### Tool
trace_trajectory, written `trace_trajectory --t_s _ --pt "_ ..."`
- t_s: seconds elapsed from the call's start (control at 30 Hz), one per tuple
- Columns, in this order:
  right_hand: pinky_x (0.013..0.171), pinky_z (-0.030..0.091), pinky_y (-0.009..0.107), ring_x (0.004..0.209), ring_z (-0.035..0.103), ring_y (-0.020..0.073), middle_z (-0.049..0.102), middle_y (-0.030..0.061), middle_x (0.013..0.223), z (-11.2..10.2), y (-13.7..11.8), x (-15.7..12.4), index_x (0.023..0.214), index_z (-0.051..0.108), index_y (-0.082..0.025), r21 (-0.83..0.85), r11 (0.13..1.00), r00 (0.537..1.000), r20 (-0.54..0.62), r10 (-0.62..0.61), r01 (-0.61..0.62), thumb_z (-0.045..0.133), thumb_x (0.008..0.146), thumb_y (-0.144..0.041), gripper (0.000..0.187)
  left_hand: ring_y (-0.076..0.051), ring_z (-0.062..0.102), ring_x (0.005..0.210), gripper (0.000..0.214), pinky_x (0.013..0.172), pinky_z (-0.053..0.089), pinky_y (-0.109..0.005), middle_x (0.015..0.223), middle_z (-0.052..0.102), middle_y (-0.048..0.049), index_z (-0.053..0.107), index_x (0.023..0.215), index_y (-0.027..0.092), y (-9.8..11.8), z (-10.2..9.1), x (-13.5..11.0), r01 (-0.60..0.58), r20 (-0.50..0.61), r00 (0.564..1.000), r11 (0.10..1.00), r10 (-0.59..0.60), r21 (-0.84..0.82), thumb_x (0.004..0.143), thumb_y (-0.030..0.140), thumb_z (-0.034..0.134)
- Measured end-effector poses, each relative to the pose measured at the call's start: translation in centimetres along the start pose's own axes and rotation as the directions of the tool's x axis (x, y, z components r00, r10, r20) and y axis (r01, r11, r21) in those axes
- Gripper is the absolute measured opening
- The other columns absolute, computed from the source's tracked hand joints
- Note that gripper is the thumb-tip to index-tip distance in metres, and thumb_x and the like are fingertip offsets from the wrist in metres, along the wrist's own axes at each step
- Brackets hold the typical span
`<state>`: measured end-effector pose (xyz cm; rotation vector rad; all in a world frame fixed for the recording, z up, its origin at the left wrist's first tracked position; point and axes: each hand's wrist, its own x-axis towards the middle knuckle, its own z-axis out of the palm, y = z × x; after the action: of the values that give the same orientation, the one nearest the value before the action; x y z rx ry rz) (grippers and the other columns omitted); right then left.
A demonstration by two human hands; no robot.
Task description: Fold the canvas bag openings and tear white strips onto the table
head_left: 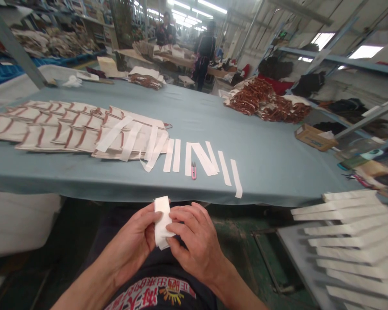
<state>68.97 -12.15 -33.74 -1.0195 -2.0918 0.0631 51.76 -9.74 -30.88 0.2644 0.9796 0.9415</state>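
Observation:
Just in front of the table's near edge, a small folded piece of white fabric (162,219) is held between both hands. My left hand (145,226) grips its left side, thumb on top. My right hand (194,232) has its fingers and thumb closed on the right side. Beyond them on the table (271,163) lie several white fabric strips (224,168), some loose and some overlapping. Pink thread snips (193,171) rest on one strip. To the left are rows of cream fabric pieces (74,129) with brown trim, partly under longer strips.
A pile of brown and cream pieces (268,99) sits at the far right, with a cardboard box (315,137) nearby. Fanned cream fabric (358,241) lies on a lower surface at right. A person (204,56) stands beyond the table.

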Motion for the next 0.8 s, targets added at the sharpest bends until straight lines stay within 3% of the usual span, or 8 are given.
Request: trace_trajectory --t_s 0.17,0.33,0.4,0.47,0.57,0.67,0.8 --pt "0.109 0.048 0.045 0.102 0.072 0.0212 0.082 0.0029 0.103 0.2 -0.2 0.2 0.096 0.067 -0.025 0.109 0.992 0.995 -0.064 0.070 -0.063 0.064 0.100 -0.013 0.014 -0.016 0.070 0.068 0.011 0.061 0.062 -0.022 0.084 0.077 -0.0066 0.077 0.092 0.012 -0.6 -0.5 0.1 -0.019 0.013 1.000 1.000 0.019 0.020 0.083 0.007 0.073" --pt "0.084 0.053 0.037 0.088 0.068 0.0213 0.077 0.0028 0.086 0.6 -0.1 0.6 0.087 0.066 -0.023 0.206 0.956 0.971 -0.070 0.230 -0.211 0.060 0.102 -0.017 0.017 -0.016 0.071 0.070 0.007 0.064 0.062 -0.021 0.081 0.078 -0.0044 0.080 0.095 0.014 -1.2 -1.2 0.5 -0.033 0.023 0.999 0.998 0.031 0.062 0.091 0.017 0.077" --pt "0.076 0.051 0.034 0.082 0.067 0.0205 0.073 0.0032 0.081 0.7 0.2 0.8 0.082 0.065 -0.023 0.216 0.933 0.951 -0.047 0.306 -0.289 0.059 0.101 -0.019 0.020 -0.019 0.075 0.079 0.016 0.072 0.064 -0.025 0.088 0.081 -0.0067 0.082 0.097 0.014 -1.5 -1.6 0.6 -0.024 0.067 0.998 0.996 0.018 0.086 0.094 0.029 0.078" --pt "0.071 0.049 0.031 0.077 0.067 0.0194 0.071 0.0028 0.078 0.6 0.6 1.1 0.079 0.063 -0.023 0.248 0.890 0.918 -0.012 0.397 -0.382 0.058 0.100 -0.023 0.022 -0.024 0.077 0.087 0.033 0.079 0.064 -0.028 0.097 0.084 -0.0096 0.084 0.104 0.014 -1.7 -2.0 0.6 -0.028 0.138 0.990 0.992 0.011 0.126 0.092 0.045 0.081" --pt "0.068 0.048 0.028 0.072 0.066 0.0179 0.069 0.0013 0.075 0.1 1.3 1.8 0.079 0.063 -0.023 0.331 0.770 0.830 0.079 0.553 -0.545 0.057 0.101 -0.032 0.024 -0.026 0.078 0.089 0.056 0.080 0.062 -0.029 0.106 0.085 -0.0126 0.083 0.117 0.014 -1.7 -2.1 0.6 -0.053 0.218 0.976 0.977 0.007 0.207 0.084 0.059 0.087" --pt "0.067 0.048 0.027 0.067 0.063 0.0158 0.068 -0.0004 0.071 -0.3 2.0 2.4 0.079 0.062 -0.022 0.394 0.677 0.772 0.163 0.615 -0.622 0.056 0.102 -0.040 0.029 -0.020 0.076 0.077 0.065 0.070 0.060 -0.023 0.096 0.086 -0.0120 0.083 0.119 0.014 -1.8 -1.7 0.7 -0.061 0.179 0.984 0.961 0.012 0.271 0.076 0.062 0.093" --pt "0.065 0.048 0.026 0.064 0.062 0.0146 0.069 0.0001 0.072 -0.2 2.5 2.3 0.081 0.062 -0.021 0.474 0.524 0.693 0.324 0.644 -0.708 0.055 0.103 -0.048 0.036 -0.015 0.072 0.063 0.062 0.061 0.057 -0.019 0.080 0.085 -0.0101 0.086 0.103 0.012 -2.2 -1.0 1.4 -0.114 0.114 0.990 0.947 0.083 0.301 0.070 0.064 0.095"
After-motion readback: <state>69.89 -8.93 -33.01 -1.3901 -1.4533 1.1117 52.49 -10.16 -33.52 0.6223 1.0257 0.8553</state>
